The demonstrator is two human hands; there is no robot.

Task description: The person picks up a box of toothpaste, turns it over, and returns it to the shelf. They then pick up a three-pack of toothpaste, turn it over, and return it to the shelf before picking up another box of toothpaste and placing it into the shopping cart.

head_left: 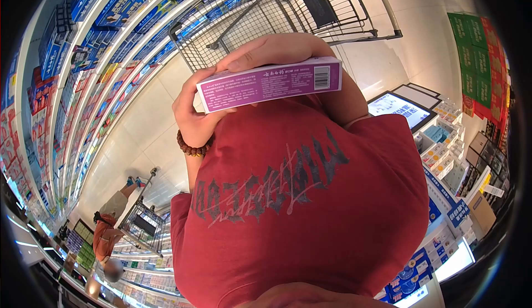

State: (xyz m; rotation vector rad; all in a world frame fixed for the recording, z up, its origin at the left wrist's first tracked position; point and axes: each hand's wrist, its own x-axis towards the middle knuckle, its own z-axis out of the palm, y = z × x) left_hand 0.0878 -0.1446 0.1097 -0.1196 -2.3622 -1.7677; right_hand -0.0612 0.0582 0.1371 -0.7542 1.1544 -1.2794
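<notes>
A long purple cardboard box (271, 85), shaped like a toothpaste carton, is held in front of my chest. One narrow side faces me, with small white print and a barcode at its right end. My left hand (188, 106), with a brown bead bracelet at the wrist, wraps around the box's left end. From the right, my right hand (271, 50) lies along the far edge, its fingers pointing left. The box hides part of both hands' fingers.
A metal shopping cart (249, 22) stands just ahead. Shelves (83, 47) full of boxed goods run along the left. A display counter (443, 158) is at the right. Another person (108, 225) with a second cart (144, 225) is at the lower left.
</notes>
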